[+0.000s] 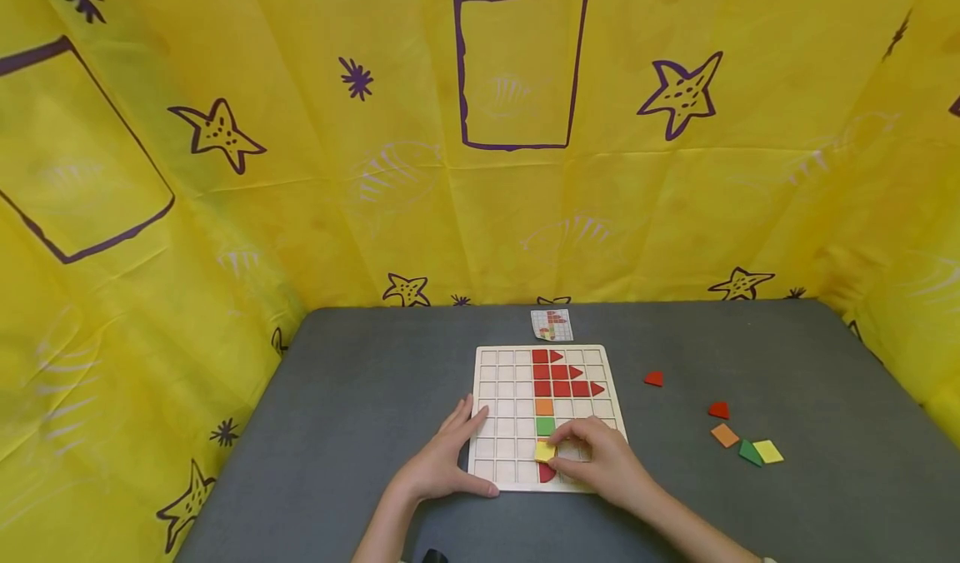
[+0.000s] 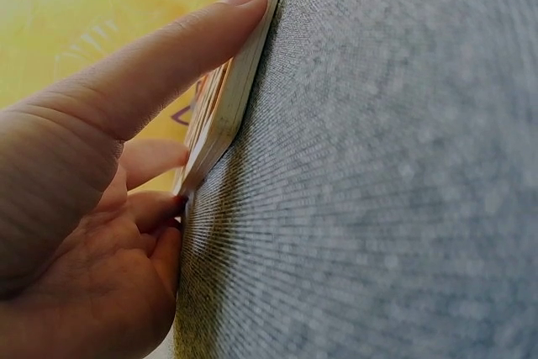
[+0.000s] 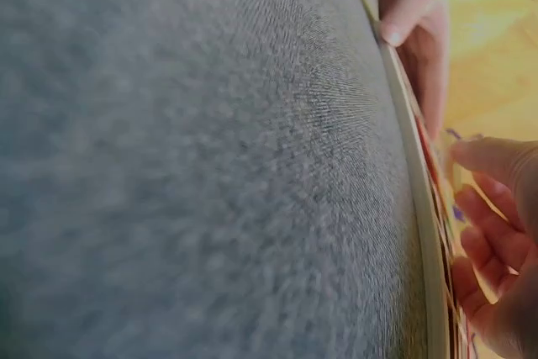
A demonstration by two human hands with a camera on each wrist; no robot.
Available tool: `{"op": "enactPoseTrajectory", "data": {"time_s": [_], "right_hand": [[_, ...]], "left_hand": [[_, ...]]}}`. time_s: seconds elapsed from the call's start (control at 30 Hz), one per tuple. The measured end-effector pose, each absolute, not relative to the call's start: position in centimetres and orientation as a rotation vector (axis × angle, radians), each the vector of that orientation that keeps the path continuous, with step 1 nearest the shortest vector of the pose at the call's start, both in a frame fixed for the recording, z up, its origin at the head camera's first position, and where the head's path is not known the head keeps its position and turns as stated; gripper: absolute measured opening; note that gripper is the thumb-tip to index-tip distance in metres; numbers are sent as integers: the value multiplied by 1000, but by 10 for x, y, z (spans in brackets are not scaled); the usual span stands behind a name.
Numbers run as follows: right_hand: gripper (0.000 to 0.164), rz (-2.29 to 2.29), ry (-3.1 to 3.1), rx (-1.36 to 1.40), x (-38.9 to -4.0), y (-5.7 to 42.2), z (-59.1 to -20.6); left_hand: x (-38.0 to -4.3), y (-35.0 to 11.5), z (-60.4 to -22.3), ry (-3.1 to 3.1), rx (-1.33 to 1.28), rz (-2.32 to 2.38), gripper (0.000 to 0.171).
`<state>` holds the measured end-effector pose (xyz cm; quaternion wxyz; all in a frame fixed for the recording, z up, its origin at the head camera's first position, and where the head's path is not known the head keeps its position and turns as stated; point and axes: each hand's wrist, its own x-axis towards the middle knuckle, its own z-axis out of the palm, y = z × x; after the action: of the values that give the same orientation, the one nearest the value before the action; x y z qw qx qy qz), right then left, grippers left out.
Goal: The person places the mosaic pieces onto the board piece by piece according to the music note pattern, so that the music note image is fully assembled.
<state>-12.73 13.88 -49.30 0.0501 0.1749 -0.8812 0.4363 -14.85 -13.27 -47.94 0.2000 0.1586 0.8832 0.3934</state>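
Observation:
A pale wooden grid board (image 1: 495, 430) lies on the table with coloured tiles in its squares. My right hand (image 1: 603, 459) pinches a yellow square tile (image 1: 545, 451) between thumb and fingers, over the column of tiles. Above that tile sit a green square (image 1: 545, 425) and an orange square (image 1: 544, 407); below it shows a red rounded piece (image 1: 547, 472). Three rows of red tiles (image 1: 551, 372), each ending in a triangle, fill the upper part. My left hand (image 1: 442, 459) rests at the board's near left corner, its thumb (image 2: 193, 44) along the near edge, fingers by the left edge.
Behind the board lies a small printed card (image 1: 552, 325) with a coloured pattern. Loose on the right are red pieces (image 1: 654, 378), an orange tile (image 1: 725, 435), a green tile (image 1: 750, 453) and a yellow tile (image 1: 768, 451). A yellow patterned cloth (image 1: 510, 213) hangs around the grey table (image 1: 360, 380).

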Motion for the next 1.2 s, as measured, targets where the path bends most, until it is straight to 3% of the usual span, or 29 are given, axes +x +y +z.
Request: {"op": "enactPoseTrajectory", "data": {"time_s": [0.3,0.77,1.2], "right_hand": [[24,1162,-2571,764,-140,121,-497],[21,1146,-2583,782,-140,117,-497],[24,1245,-2645,485,-135,151,-487]], "left_hand": [[-150,-133,-480,2454,433,1093,109],[-149,-134,-480,2451,444,1105,108],[-148,-132,-478,2470,448,1093,110]]}}
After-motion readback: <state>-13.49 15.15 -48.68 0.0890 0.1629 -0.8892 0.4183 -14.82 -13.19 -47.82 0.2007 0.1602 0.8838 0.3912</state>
